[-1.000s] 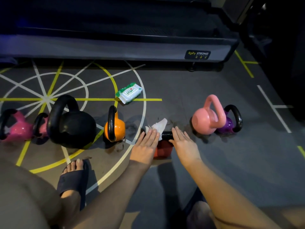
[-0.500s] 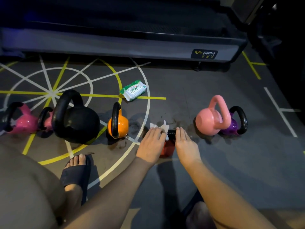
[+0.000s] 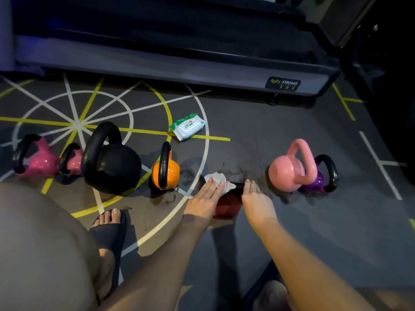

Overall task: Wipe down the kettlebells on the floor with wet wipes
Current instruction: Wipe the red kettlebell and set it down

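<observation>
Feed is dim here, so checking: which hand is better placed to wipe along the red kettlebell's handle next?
Left, probably. The left hand presses the white wipe flat on the black handle of the red kettlebell; the right hand rests bare on the handle's other end, steadying.

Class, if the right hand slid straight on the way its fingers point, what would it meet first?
Past the right hand, only bare floor, then probably the treadmill base; depth is unclear.

Dim grey lined floor (image 3: 258,135) — treadmill (image 3: 157,61) behind
</observation>
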The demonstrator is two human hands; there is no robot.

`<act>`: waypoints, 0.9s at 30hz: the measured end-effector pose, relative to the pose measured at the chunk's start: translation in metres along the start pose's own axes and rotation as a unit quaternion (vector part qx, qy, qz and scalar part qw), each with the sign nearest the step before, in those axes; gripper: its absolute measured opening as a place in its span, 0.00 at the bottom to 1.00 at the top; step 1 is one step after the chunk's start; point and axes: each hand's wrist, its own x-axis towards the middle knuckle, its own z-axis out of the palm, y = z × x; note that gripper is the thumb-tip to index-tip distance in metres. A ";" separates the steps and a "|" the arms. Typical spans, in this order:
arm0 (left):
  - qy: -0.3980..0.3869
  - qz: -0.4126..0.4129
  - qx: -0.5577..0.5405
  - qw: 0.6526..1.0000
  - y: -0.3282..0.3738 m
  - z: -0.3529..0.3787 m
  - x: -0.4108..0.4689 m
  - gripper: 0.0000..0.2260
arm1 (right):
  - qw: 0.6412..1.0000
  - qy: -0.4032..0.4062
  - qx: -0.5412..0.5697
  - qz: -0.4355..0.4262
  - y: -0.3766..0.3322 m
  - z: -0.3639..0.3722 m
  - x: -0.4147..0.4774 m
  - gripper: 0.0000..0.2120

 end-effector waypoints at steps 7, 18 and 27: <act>-0.002 -0.117 -0.077 0.990 0.002 0.013 0.001 0.27 | 1.000 -0.027 -0.012 -0.007 0.003 -0.009 0.005 0.27; -0.020 -0.186 -0.027 0.982 0.002 0.014 -0.002 0.29 | 0.998 -0.048 -0.029 0.003 0.004 -0.017 0.008 0.18; -0.059 -0.060 0.019 0.996 0.015 0.022 0.002 0.37 | 0.999 -0.042 -0.021 0.010 0.003 -0.017 0.008 0.19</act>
